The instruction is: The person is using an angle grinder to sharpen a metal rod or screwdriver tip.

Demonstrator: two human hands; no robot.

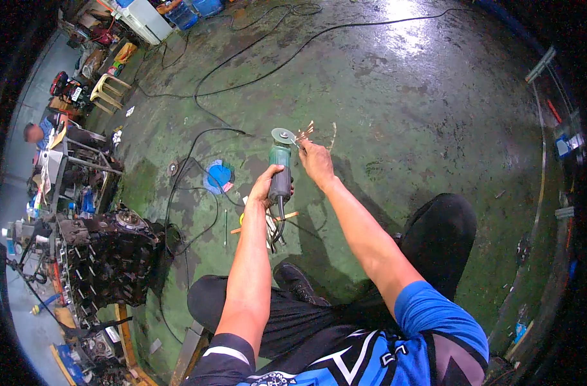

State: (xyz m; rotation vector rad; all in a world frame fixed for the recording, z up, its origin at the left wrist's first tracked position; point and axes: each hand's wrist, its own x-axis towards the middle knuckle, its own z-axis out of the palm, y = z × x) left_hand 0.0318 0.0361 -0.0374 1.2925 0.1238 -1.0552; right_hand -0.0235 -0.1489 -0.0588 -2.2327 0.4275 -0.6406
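Note:
My left hand (262,186) is wrapped around the dark body of a green and black angle grinder (280,170), its disc pointing away from me. In front of the grinder's head sits a pale round disc (281,134). Just right of it, the closed fingers of my right hand (317,164) pinch a small thin metal piece (297,143) against or very near the disc's edge. Orange sparks (306,131) fly up and to the right from there. My fingers hide most of the piece, so its kind cannot be made out.
An engine block (103,260) stands at the left. A black cable (194,138) winds across the green floor (396,109). A blue round object (218,175) and a thin rod (226,227) lie left of the grinder. A person (44,133) is at the far left, near a beige stool (108,90).

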